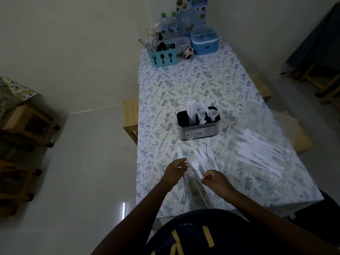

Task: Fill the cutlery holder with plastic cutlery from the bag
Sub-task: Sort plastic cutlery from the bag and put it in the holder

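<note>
Pinching one white spoon (195, 166) with curled fingers of left hand (173, 173) and right hand (216, 181), just over the near edge of the desk (184, 85). Underneath, loose forks and knives (206, 155) lying flat. In the middle of the desk, cutlery holder (197, 132), standing up, with knives, forks and spoons inside. By the right edge, see-through bag (257, 126) with more white cutlery.
</note>
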